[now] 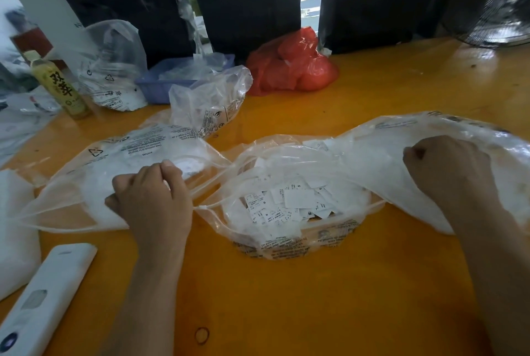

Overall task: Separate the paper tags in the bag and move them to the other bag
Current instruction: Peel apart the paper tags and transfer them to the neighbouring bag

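Two clear plastic bags lie on the orange table. The left bag holds a white mass of tags, and my left hand grips its plastic near the mouth with curled fingers. The right bag spreads wide; its open mouth faces me, and a pile of small white printed paper tags lies in it. My right hand is closed in a fist on the plastic of the right bag, above and right of the tags.
A white remote lies at the near left. Behind stand a green tea bottle, a blue tray, another clear bag and a red bag. A fan is far right.
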Tool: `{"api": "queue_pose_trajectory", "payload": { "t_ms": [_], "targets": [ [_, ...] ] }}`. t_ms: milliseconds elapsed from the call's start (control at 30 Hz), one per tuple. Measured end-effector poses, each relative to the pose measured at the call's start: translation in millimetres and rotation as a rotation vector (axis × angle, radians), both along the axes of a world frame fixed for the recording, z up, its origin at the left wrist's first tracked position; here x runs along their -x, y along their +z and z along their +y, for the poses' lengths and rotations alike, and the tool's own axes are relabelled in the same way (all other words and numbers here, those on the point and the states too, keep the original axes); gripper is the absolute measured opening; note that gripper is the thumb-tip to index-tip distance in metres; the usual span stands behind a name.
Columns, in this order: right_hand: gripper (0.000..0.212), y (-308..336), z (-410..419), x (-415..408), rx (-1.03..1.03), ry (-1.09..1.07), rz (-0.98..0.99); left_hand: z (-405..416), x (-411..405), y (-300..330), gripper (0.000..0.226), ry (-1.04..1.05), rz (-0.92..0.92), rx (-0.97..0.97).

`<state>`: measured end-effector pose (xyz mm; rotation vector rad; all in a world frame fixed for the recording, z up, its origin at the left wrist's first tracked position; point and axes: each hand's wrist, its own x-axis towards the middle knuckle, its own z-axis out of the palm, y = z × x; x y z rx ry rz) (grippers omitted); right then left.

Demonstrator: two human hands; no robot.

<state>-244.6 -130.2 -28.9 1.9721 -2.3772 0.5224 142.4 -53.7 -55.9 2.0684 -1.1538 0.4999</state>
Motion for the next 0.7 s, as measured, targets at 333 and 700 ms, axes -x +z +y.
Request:
{"api": "queue_pose_trajectory", "payload": {
  "t_ms": [333, 700],
  "targets": [
    [0.027, -1.8, 2.0, -10.2, 0.031, 0.119, -0.146, 1.0, 61.7, -8.6, 0.040, -0.637, 0.196, 0.161],
    [0.023, 3.8, 7.3, -17.2, 0.249, 0.172, -0.286, 4.3, 83.0, -13.7, 0.043, -0.773, 0.236, 0.076]
  ]
}}
